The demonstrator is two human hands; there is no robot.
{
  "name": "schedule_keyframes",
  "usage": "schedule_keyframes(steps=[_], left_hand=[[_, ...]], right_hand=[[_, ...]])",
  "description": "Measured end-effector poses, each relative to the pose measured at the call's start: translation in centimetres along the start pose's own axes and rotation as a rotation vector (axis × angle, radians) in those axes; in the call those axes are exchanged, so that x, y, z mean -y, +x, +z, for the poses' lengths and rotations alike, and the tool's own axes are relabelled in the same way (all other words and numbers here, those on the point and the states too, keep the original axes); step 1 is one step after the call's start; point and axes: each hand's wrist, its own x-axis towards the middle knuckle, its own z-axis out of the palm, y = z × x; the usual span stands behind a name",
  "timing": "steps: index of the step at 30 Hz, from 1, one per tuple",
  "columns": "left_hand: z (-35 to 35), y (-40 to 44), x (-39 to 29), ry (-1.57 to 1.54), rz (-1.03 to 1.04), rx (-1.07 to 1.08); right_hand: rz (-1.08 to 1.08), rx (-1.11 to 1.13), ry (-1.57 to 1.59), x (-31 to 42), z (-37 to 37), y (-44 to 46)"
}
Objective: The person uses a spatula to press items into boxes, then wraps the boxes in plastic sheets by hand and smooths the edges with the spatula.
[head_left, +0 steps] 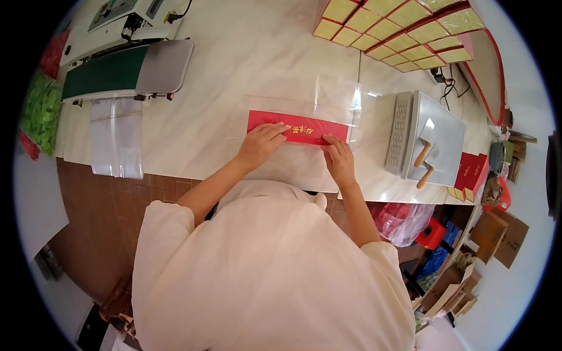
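Note:
A long red box (301, 130) with gold lettering lies on the table in front of me. Clear plastic film (301, 159) spreads around the box and past its near edge. My left hand (263, 143) rests on the box's left part, with its fingers stretched over the top. At the right end, the fingers of my right hand (339, 158) are bent and pressed together at the near edge, where film and box meet. Exactly how the film sits under those fingertips is hard to make out.
A machine with a green conveyor belt (105, 75) stands at the left; flat clear plastic bags (117, 137) hang over the table edge. Stacked yellow-and-red boxes (404, 29) are at the back right. Two wooden-handled scrapers (422, 153) lie on a grey appliance (448, 126) beside red boxes (468, 175).

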Motion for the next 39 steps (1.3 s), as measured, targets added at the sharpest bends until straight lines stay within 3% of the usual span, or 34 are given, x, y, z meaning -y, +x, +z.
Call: schedule_keyframes(steps=[12,16,18,21,23,34,36,39], left_hand=[[-0.6,1.0,0.6,0.012,0.005,0.032],[-0.8,1.7,0.5,-0.024,0.003,0.018],[-1.0,2.2,0.6,-0.108,-0.136,0.109],[-1.1,2.8,0.3,-0.162,-0.182,0.105],[-1.0,2.9,0.3,-0.164,-0.153,0.090],[-1.0,3.1,0.1,-0.170,-0.158,0.000],[-1.4,2.9,0.2,-0.269,-0.297,0.053],[-2.5,2.1,0.8,-0.188,-0.299,0.030]], right_hand=[[0.062,0.018,-0.130,-3.1,-5.3,-0.6],[0.283,-0.188,-0.354,-4.7,-6.2,-0.6],[0.397,-0.340,-0.317,-4.8,-5.7,-0.4],[0.297,-0.317,-0.102,-2.5,-3.9,0.5],[0.211,-0.160,0.036,-0.1,-2.7,1.7],[0.136,-0.072,0.073,1.1,1.8,3.5],[0.147,-0.094,0.075,1.2,2.1,3.4],[0.155,-0.114,0.089,1.2,2.5,3.4]])
